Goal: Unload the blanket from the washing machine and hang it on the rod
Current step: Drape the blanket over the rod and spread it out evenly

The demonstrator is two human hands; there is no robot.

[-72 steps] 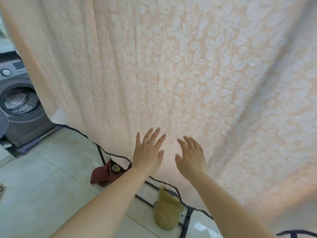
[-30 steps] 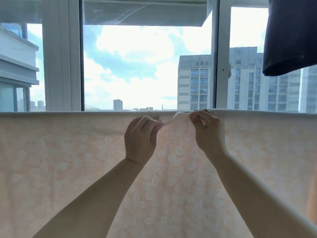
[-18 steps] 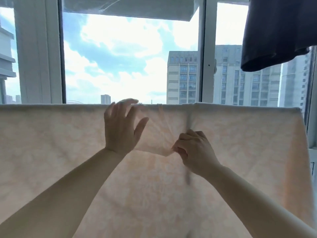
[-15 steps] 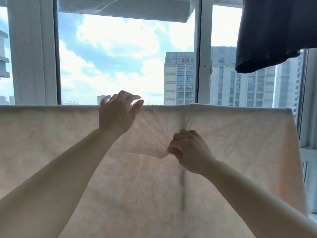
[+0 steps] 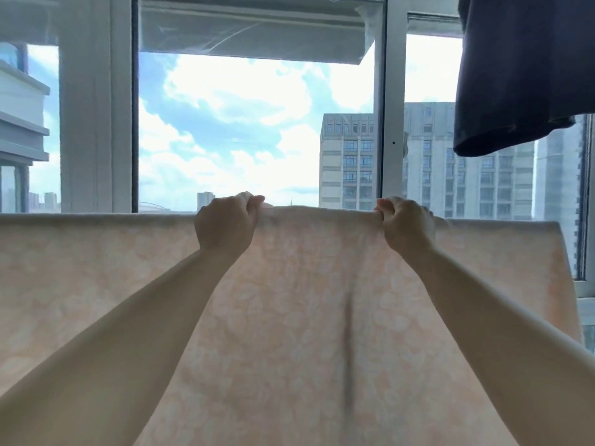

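A pale peach blanket (image 5: 306, 317) with a faint leaf pattern hangs spread across the whole lower view, draped over a rod that the cloth hides. Its top fold runs level from the left edge to the right end near the window frame. My left hand (image 5: 225, 222) grips the top fold left of centre, fingers curled over it. My right hand (image 5: 406, 224) grips the same fold further right. The stretch of cloth between my hands is raised slightly. The washing machine is out of view.
A dark navy garment (image 5: 521, 75) hangs at the upper right, above the blanket's right end. Behind the blanket stands a large window with white frames (image 5: 388, 107), tall buildings and cloudy sky beyond.
Both hands have moved up and apart to the top fold. The right hand let go of the bunched cloth lower down, and the folded flap there is gone.
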